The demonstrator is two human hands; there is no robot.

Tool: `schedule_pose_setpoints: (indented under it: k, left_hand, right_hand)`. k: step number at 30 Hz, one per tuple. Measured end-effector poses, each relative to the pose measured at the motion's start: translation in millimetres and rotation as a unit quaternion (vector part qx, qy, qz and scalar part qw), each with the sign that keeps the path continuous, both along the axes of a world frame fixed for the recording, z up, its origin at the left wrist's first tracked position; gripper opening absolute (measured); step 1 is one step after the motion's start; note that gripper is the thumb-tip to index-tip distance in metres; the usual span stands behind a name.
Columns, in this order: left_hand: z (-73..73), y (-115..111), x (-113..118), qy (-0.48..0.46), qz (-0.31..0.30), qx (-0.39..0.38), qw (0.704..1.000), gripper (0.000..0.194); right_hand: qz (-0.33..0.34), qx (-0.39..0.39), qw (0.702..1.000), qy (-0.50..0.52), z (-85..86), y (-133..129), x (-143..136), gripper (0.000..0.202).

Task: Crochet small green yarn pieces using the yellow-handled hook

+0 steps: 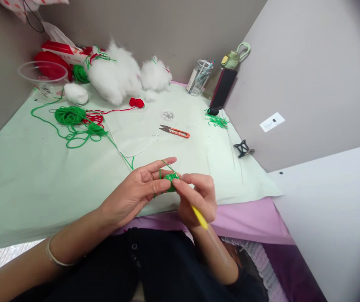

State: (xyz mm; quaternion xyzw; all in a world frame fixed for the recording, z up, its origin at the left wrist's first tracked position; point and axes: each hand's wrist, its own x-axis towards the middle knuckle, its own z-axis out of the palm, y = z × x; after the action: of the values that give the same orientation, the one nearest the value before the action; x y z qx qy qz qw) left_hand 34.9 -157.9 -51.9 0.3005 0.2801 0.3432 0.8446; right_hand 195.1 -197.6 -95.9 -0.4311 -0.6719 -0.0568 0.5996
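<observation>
Between thumb and fingers, my left hand (143, 180) pinches a small piece of green crochet work (171, 181). Its index finger is stretched out, with green yarn looped over it. My right hand (198, 196) is closed around a crochet hook with a yellow handle (200, 217); the hook's tip meets the green piece beside my left fingertips. From my left hand, a green strand (120, 152) runs back to a loose heap of green yarn (70, 115) on the table. My right fingers partly cover the hook's shaft.
Orange thread snips (174, 131) and a small round dish (168, 115) lie beyond my hands. White stuffing (114, 75), a red yarn bundle (136, 102) and a clear tub (43, 79) are at the back left. A pen jar (195, 79), phone (224, 88), green scraps (217, 121) and black stand (243, 148) are right.
</observation>
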Motion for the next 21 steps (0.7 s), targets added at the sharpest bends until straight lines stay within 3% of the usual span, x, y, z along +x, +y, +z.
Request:
schedule_pose_setpoints:
  k: [3, 6, 14, 17, 21]
  left_hand:
    - [2.4, 4.2, -4.2, -0.02, -0.022, -0.009, 1.0, 0.058]
    - [3.7, 6.8, -6.7, -0.014, -0.011, 0.0, 1.0, 0.059]
    - [4.2, 13.0, -15.2, 0.043, -0.011, 0.055, 0.997, 0.054]
    - [3.2, 14.6, -15.2, 0.045, -0.017, 0.062, 0.997, 0.048]
    - [1.4, 15.1, -13.0, 0.026, -0.027, 0.061, 0.997, 0.038]
  right_hand:
    - [0.064, -0.027, 0.99, 0.121, 10.9, 1.9, -2.6, 0.029]
    - [0.125, -0.054, 0.976, 0.169, 17.3, 2.4, -0.8, 0.024]
    - [0.154, -0.138, 0.95, 0.233, 26.7, 2.1, 10.3, 0.016]
    - [0.188, -0.169, 0.918, 0.306, 28.9, 4.1, 12.9, 0.013]
    - [0.206, -0.238, 0.853, 0.416, 30.6, 8.3, 14.9, 0.015]
